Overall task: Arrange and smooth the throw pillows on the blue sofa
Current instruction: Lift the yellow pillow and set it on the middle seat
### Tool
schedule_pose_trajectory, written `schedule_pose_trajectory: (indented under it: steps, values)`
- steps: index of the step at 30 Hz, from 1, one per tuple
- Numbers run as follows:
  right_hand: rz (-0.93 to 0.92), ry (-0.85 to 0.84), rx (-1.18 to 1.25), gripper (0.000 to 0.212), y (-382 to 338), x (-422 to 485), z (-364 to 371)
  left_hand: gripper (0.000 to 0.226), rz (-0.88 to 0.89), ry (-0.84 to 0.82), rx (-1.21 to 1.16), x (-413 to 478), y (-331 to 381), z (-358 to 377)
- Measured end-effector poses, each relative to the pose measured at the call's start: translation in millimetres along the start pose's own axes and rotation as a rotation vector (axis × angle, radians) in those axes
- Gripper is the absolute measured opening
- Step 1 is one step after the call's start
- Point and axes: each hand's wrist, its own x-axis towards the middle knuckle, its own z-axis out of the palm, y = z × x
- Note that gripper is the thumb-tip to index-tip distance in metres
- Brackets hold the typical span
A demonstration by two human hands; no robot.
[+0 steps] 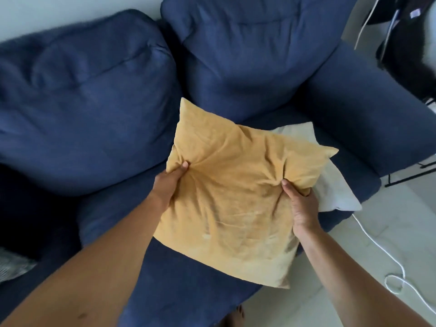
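A wrinkled yellow throw pillow (231, 197) hangs over the seat of the blue sofa (94, 102), held flat toward me. My left hand (168, 182) pinches its left edge, thumb on top, fingers hidden behind. My right hand (300, 204) grips its right edge the same way. Under the yellow pillow's right side lies a white pillow (330, 185) on the seat, mostly hidden, its corner reaching the seat's front edge.
Two large blue back cushions (247, 55) stand behind, and the sofa's right armrest (368, 114) runs beside the white pillow. A white cable (387, 258) trails over the pale floor at right. A dark object with cords (405, 55) stands beyond the armrest. A patterned fabric (14, 265) shows at far left.
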Motion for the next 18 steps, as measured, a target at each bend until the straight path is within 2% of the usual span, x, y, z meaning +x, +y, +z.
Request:
schedule_pose_trajectory:
  steps: [4, 8, 13, 18]
  values:
    - [-0.01, -0.144, -0.055, 0.032, -40, -16, 61, 0.058, 0.002, 0.092, -0.168, -31, 11, -74]
    - [-0.024, -0.314, -0.078, 0.026, -72, -36, 136, 0.061, 0.079, 0.143, -0.313, -59, 21, -155]
    - [-0.034, -0.524, -0.111, 0.034, -93, -53, 215, 0.044, 0.184, 0.178, -0.404, -81, 34, -226]
    - [-0.042, -0.596, -0.212, 0.028, -88, -47, 277, 0.014, 0.161, 0.274, -0.32, -77, 31, -262]
